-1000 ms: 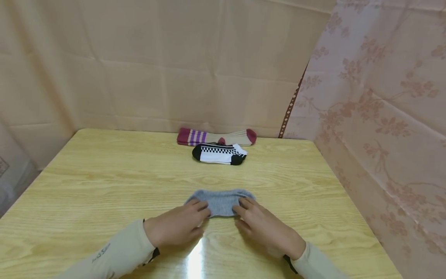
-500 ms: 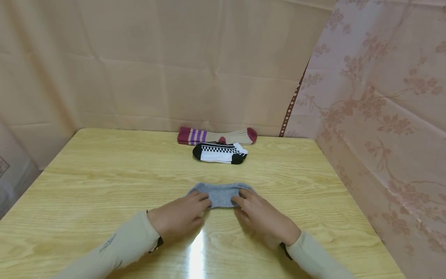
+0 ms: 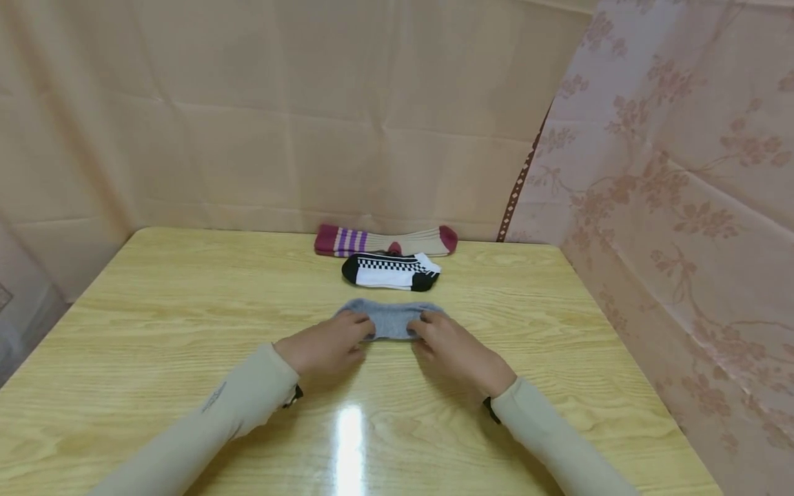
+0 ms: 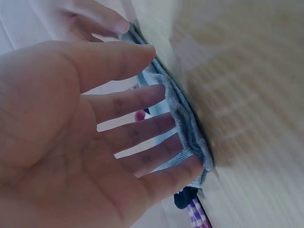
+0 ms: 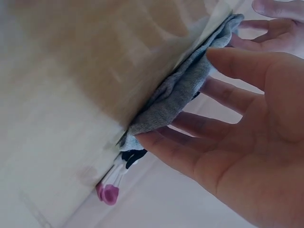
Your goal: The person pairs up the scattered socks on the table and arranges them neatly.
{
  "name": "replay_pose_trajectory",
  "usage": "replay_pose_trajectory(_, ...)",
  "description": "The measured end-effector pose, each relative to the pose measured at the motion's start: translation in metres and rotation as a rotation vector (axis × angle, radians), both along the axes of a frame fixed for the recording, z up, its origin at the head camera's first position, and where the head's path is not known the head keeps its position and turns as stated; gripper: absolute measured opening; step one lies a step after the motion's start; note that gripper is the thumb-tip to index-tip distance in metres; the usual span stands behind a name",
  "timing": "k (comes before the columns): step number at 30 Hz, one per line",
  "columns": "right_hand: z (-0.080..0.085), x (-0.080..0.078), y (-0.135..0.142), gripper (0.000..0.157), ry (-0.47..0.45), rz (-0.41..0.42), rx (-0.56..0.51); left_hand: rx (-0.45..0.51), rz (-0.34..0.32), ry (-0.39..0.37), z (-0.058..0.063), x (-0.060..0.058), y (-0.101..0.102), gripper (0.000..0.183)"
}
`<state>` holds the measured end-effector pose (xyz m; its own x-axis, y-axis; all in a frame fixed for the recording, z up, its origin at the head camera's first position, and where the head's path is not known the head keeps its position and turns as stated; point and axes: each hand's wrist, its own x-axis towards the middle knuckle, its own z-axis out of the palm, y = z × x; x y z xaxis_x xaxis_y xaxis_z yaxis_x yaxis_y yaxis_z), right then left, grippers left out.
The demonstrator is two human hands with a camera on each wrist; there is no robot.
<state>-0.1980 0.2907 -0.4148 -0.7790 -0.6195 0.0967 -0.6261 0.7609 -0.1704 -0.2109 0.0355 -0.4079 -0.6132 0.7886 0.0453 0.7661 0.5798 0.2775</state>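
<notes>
A grey sock (image 3: 391, 322) lies flat across the table, in front of the other socks. My left hand (image 3: 331, 341) rests its fingertips on the sock's left part, and my right hand (image 3: 455, 348) does the same on the right part. In the left wrist view, the left hand's fingers (image 4: 137, 133) reach out nearly straight, their tips against the sock's layered edge (image 4: 185, 116). The right wrist view has the right hand's fingers (image 5: 204, 126) extended too, with the thumb near the fabric. Both palms are bare of anything held.
Just beyond the grey sock lie black-and-white checkered socks (image 3: 387, 272). Behind them, near the table's back edge, are cream socks (image 3: 409, 242) with maroon ends and purple stripes. A beige curtain (image 3: 347, 117) hangs at the back of the wooden table (image 3: 205, 303), a floral one (image 3: 676, 207) at right.
Both hands have slid the grey sock forward over the table, closer to the checkered socks. The checkered and striped socks stay where they were.
</notes>
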Motion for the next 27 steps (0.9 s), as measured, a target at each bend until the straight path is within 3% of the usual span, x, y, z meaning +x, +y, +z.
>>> replay_pose_trajectory(8, -0.002, -0.030, 0.003, 0.033, -0.080, -0.028, -0.020, 0.009, 0.035, 0.002, -0.005, -0.027, 0.005, 0.027)
replay_pose_trajectory(15, 0.000, -0.031, 0.005, 0.042, -0.151, -0.088, 0.019, -0.004, 0.060, -0.070, -0.004, -0.033, 0.002, 0.034)
replay_pose_trajectory(18, 0.001, -0.027, 0.011, 0.041, -0.109, -0.096, 0.000, 0.043, 0.046, -0.018, -0.007, -0.032, -0.003, 0.032)
replay_pose_trajectory(21, 0.002, -0.020, 0.024, 0.037, -0.006, -0.093, -0.063, 0.110, 0.068, 0.068, -0.005, -0.028, -0.016, 0.032)
replay_pose_trajectory(24, 0.005, -0.012, 0.045, 0.037, 0.109, -0.116, -0.103, 0.149, 0.145, 0.180, 0.003, -0.021, -0.037, 0.039)
replay_pose_trajectory(27, 0.008, -0.007, 0.067, 0.045, 0.140, -0.187, -0.100, 0.130, 0.229, 0.323, 0.007, -0.015, -0.062, 0.045)
